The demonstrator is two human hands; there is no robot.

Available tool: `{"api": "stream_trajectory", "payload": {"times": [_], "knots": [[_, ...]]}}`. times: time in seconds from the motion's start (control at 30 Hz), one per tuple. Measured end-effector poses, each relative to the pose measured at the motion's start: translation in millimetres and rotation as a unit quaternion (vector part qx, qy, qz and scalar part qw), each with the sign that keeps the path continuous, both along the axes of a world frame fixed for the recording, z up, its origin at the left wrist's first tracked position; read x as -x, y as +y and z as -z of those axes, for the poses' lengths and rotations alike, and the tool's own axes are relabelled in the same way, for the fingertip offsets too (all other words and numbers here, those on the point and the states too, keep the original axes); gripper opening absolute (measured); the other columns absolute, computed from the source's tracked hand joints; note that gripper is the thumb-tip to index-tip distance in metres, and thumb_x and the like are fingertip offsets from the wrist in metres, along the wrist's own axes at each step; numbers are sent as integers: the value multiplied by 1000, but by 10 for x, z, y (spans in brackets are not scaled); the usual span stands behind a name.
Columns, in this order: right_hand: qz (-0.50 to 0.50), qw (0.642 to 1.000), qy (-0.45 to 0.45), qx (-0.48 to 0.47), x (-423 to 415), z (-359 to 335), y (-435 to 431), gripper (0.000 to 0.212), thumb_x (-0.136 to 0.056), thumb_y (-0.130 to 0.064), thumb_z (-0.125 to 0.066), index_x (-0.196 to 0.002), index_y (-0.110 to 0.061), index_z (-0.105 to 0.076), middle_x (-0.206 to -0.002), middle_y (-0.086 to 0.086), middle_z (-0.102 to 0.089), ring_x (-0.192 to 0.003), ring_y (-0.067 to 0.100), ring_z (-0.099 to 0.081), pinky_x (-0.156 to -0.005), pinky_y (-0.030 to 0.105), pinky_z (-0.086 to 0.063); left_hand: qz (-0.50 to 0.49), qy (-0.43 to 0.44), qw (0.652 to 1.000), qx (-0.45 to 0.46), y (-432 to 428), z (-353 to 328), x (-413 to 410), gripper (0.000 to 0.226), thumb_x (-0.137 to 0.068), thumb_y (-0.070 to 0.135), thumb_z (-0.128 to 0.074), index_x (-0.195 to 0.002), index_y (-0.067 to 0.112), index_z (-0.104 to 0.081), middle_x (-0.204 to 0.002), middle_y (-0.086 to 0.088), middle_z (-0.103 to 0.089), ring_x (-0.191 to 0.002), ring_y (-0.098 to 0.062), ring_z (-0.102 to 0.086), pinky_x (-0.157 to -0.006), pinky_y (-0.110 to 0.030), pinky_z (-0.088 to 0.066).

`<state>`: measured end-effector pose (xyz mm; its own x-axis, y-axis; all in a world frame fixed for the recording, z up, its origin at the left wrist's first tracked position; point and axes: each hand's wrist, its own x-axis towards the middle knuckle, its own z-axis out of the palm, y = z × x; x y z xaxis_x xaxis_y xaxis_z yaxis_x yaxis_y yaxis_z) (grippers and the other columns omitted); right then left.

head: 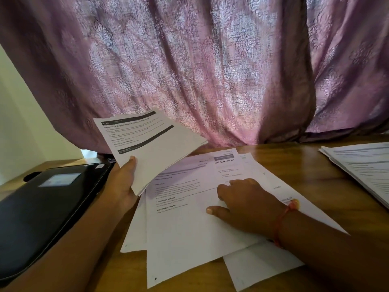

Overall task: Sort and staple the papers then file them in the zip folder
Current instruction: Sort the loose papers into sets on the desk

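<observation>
My left hand point(123, 184) grips a small sheaf of printed papers point(151, 148) by its lower edge and holds it tilted above the table. Below it, several loose printed sheets point(185, 224) lie fanned out on the wooden table point(294, 165). My right hand point(244, 204) rests on the top loose sheet, fingers bent with their tips on the paper and thumb stretched out to the left. A black zip folder point(42, 211) lies flat at the left, with a pale label on its cover.
Another stack of printed papers point(362, 167) lies at the table's right edge. A purple patterned curtain point(200, 66) hangs right behind the table. A pale wall point(19, 123) is at the left.
</observation>
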<state>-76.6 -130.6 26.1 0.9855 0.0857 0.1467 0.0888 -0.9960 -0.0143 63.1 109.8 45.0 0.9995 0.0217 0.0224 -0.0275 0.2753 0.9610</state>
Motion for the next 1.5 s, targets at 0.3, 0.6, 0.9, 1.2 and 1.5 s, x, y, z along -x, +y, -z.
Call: {"api": "stream_trajectory", "payload": {"times": [0.3,0.6,0.9,1.2,1.5], "knots": [[-16,999,19,-39,24,-3,-26,110,-60,-83,9,-145,-33,-40,-155,-9,-37,-144,22,-31,-119,43,-19,-5,23,1000,-12,-22,47,13,8,-101,34,-60,-106,36,-66,-112,-6,-72,-107,-31,-68,-94,-58,-54],[35,990,30,-135,-47,1,-74,64,-85,-66,-56,-137,-30,-45,-143,-3,-48,-127,19,-45,-108,33,-39,-2,5,999,-34,10,6,27,21,-103,31,-57,-124,31,-57,-109,-4,-68,-97,-24,-68,-60,-36,-58],[90,956,-65,-270,-79,-38,-96,60,-87,-37,-71,-135,-27,-38,-138,2,-57,-117,24,-60,-94,30,-48,-15,15,999,-46,24,-14,6,29,-102,35,-57,-130,30,-55,-116,-7,-66,-100,-28,-67,-60,-37,-57],[172,850,-187,-461,-252,-52,-494,35,-95,-25,-61,-127,-11,-60,-120,8,-66,-111,27,-60,-99,41,-48,59,17,998,24,-24,-55,84,25,-101,38,-58,-125,32,-62,-112,-6,-75,-106,-32,-69,-85,-51,-58],[149,764,-170,-604,-224,-168,-584,33,-104,-25,-43,-131,-10,-55,-123,1,-61,-111,21,-57,-100,36,-44,63,-2,998,-11,-103,-5,87,32,-91,43,-71,-121,33,-69,-115,-7,-75,-107,-38,-70,-95,-63,-52]]}}
